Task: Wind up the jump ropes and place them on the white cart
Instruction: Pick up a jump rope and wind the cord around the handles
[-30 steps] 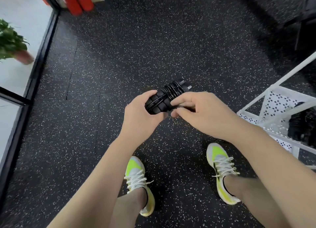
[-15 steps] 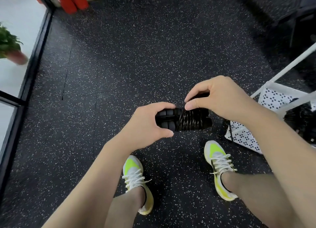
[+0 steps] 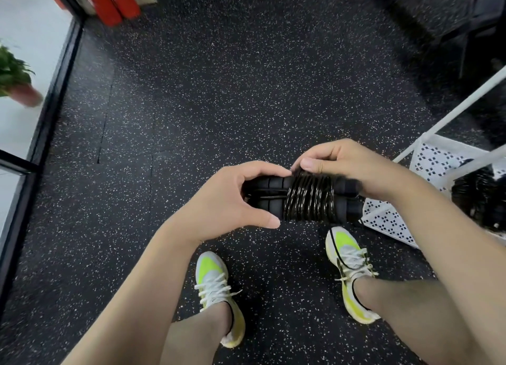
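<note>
A black jump rope (image 3: 308, 197) lies level between my hands, its cord coiled in several glossy turns round the two foam handles held side by side. My left hand (image 3: 227, 200) grips the left ends of the handles, thumb below and fingers over the top. My right hand (image 3: 353, 164) holds the right ends, its thumb pressing on the top of the coils. The white cart (image 3: 449, 156) with perforated panels stands at the right edge, close to my right hand. Another wound black rope (image 3: 476, 192) lies in its tray.
I stand on dark speckled rubber flooring in yellow and white shoes (image 3: 216, 288). A black window frame (image 3: 52, 96) runs along the left, with a potted plant (image 3: 16, 77) beyond it. Red pads (image 3: 115, 0) lean at the top left. Dark furniture (image 3: 465, 22) fills the top right.
The bundle has turned from tilted to level and come lower, nearer the cart. My right hand has gone from pinching the cord's end to covering the coils.
</note>
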Motion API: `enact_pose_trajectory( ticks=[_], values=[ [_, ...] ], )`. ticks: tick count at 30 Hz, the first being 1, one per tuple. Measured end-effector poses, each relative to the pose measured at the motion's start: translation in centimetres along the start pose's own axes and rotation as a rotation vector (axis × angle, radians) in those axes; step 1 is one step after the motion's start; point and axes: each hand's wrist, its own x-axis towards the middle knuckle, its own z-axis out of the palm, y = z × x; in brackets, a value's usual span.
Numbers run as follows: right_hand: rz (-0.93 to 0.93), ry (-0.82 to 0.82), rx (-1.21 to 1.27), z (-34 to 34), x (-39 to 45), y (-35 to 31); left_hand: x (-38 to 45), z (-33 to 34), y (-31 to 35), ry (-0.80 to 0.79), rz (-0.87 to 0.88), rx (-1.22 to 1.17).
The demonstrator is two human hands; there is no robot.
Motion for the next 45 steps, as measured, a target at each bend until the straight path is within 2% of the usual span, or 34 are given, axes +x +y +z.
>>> enact_pose_trajectory(
  ticks=[2,5,7,10,13,16,18,20,25,28,33,39,45],
  values=[
    [0.056,0.004,0.146,0.5,0.2,0.4,-0.1,-0.2,0.1,0.019,0.009,-0.078],
    [0.159,0.049,0.185,1.7,0.3,1.1,0.0,-0.4,0.2,0.107,0.048,-0.189],
    [0.149,0.019,0.28,2.9,0.8,1.2,0.4,-0.2,0.1,0.199,0.057,-0.223],
    [0.154,0.079,0.316,4.8,1.6,1.3,1.0,0.6,-0.3,0.334,0.027,-0.211],
    [0.181,0.145,0.21,6.2,1.8,1.4,1.4,1.3,-0.6,0.478,-0.011,-0.168],
    [0.144,0.18,-0.08,6.7,1.7,0.4,1.7,1.1,-1.2,0.61,-0.047,-0.082],
    [0.106,0.193,-0.267,6.9,1.4,-0.2,1.9,0.8,-1.6,0.655,-0.078,-0.052],
    [0.078,0.222,-0.338,7.0,1.1,-0.6,1.9,0.6,-2.0,0.667,-0.102,-0.002],
    [0.061,0.172,-0.461,6.6,0.6,-1.4,1.7,-0.1,-2.1,0.643,-0.168,0.107],
    [-0.012,0.143,-0.462,5.9,0.5,-1.6,1.5,-0.2,-2.0,0.592,-0.166,0.179],
    [-0.074,0.207,-0.534,5.1,0.7,-1.6,1.4,0.4,-1.8,0.516,-0.137,0.207],
    [-0.084,0.297,-0.517,2.8,0.4,-1.7,0.9,0.7,-1.6,0.258,-0.095,0.304],
    [-0.074,0.193,-0.35,1.4,0.2,-1.6,0.4,0.1,-0.7,0.06,-0.121,0.162]
  ],
)
